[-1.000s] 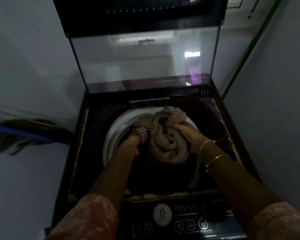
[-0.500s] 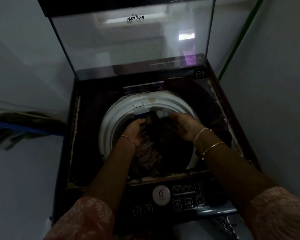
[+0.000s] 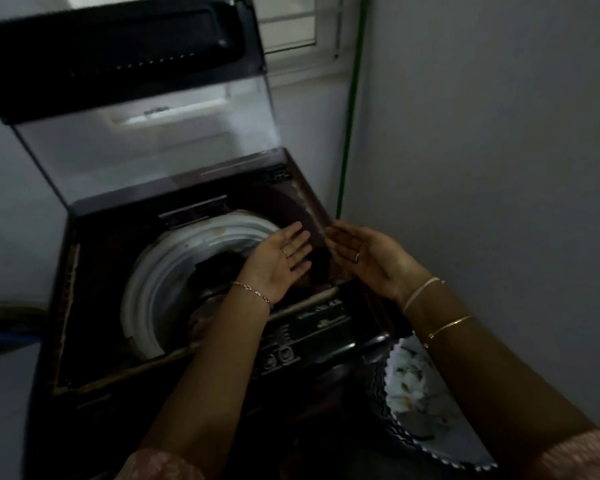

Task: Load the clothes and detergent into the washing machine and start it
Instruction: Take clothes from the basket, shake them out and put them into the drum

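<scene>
1. Left hand [image 3: 280,258] and right hand [image 3: 368,255] hovered spread, palms up, holding nothing.
2. Dark clothes [image 3: 219,271] sat in the white round drum [image 3: 160,289] of the dark top-load washing machine [image 3: 84,237], at 9 o'clock of the hands.
3. Risk: no detergent was in view, so the cycle could start without it.
4. Risk: the raised glass lid [image 3: 146,133] at 12 o'clock could drop on reaching hands.

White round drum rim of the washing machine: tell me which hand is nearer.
Left. The left hand hangs over the white round drum rim at its right edge; the right hand is off past it.

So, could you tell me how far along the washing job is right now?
Partly done: dark clothes lie in the drum. Nothing in hand: left hand and right hand are open and empty. Left: no detergent in view, lid still up, control panel untouched.
</scene>
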`<move>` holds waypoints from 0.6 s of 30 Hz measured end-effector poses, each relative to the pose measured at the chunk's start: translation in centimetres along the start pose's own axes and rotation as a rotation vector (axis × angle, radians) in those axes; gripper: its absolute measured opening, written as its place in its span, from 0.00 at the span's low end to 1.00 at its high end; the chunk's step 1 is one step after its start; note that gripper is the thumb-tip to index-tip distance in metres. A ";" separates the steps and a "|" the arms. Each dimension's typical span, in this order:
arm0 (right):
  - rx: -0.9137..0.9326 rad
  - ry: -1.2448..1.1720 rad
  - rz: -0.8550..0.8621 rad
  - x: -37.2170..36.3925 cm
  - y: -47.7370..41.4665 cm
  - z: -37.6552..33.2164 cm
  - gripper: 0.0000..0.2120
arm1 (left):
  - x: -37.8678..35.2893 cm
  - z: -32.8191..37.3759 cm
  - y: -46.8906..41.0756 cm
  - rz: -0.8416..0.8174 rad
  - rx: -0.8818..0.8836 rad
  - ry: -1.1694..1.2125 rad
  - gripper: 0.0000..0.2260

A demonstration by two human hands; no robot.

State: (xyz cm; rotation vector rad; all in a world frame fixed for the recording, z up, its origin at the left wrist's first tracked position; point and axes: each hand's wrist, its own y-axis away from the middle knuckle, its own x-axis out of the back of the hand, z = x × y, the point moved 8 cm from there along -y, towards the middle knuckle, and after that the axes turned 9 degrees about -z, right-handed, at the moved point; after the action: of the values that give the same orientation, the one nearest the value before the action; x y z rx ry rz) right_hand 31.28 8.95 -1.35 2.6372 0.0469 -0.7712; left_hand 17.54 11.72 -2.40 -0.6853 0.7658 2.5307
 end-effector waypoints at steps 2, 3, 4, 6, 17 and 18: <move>0.031 -0.020 0.021 3.1 3.3 -1.1 0.12 | -3.9 -1.6 0.5 -0.065 0.003 -0.014 0.17; 0.043 -0.028 0.034 4.7 5.1 -1.4 0.12 | -5.9 -2.7 0.7 -0.099 0.013 -0.022 0.16; 0.056 -0.036 0.050 6.5 6.7 -1.6 0.12 | -7.8 -4.0 0.9 -0.131 0.027 -0.037 0.15; 0.073 -0.048 0.088 10.3 10.0 -1.7 0.12 | -11.3 -7.3 1.4 -0.186 0.072 -0.074 0.13; 0.000 -0.236 0.376 26.9 22.9 4.9 0.10 | -20.6 -25.5 1.5 -0.244 0.372 -0.109 0.14; -0.009 -0.248 0.395 27.9 23.3 5.5 0.10 | -20.8 -26.6 1.2 -0.237 0.392 -0.113 0.13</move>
State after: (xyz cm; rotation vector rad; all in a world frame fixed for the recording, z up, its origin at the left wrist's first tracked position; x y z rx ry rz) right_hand 55.32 -16.77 -11.90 2.4069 -0.5192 -0.9393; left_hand 42.33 -9.95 -9.71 -0.4641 1.0343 2.1031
